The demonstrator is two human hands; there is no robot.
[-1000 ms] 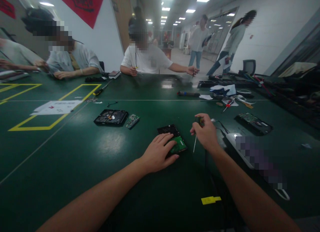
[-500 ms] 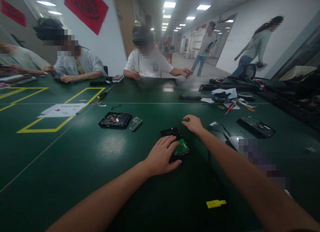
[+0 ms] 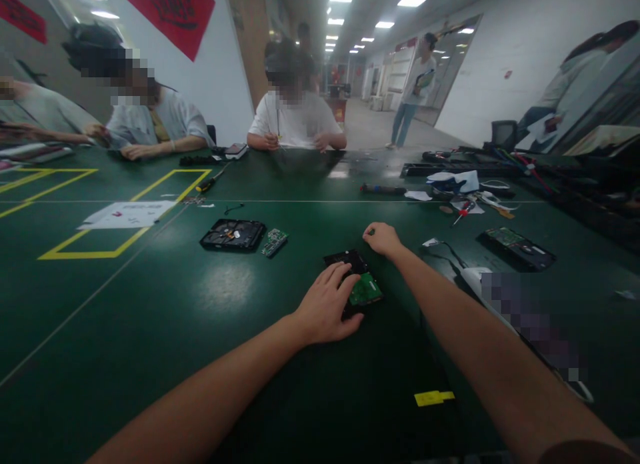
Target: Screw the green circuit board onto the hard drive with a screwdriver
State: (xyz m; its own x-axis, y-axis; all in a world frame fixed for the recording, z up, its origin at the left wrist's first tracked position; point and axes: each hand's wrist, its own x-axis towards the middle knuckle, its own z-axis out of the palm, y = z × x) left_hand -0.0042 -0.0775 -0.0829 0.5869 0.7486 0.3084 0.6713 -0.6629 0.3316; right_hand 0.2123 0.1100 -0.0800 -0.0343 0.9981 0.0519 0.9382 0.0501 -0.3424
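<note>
Left hand point(image 3: 327, 309) lay flat, pinning the hard drive point(image 3: 356, 282); right hand point(image 3: 383, 239) closed on a small green-tipped item on the table point(image 3: 150, 331), likely mid-disassembly, needing the tool brought back over the drive.

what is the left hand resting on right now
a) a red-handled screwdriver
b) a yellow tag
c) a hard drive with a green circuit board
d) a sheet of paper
c: the left hand lies flat on the black hard drive with its green circuit board facing up, while the right hand is apart from it, on the table beyond the drive.
</note>
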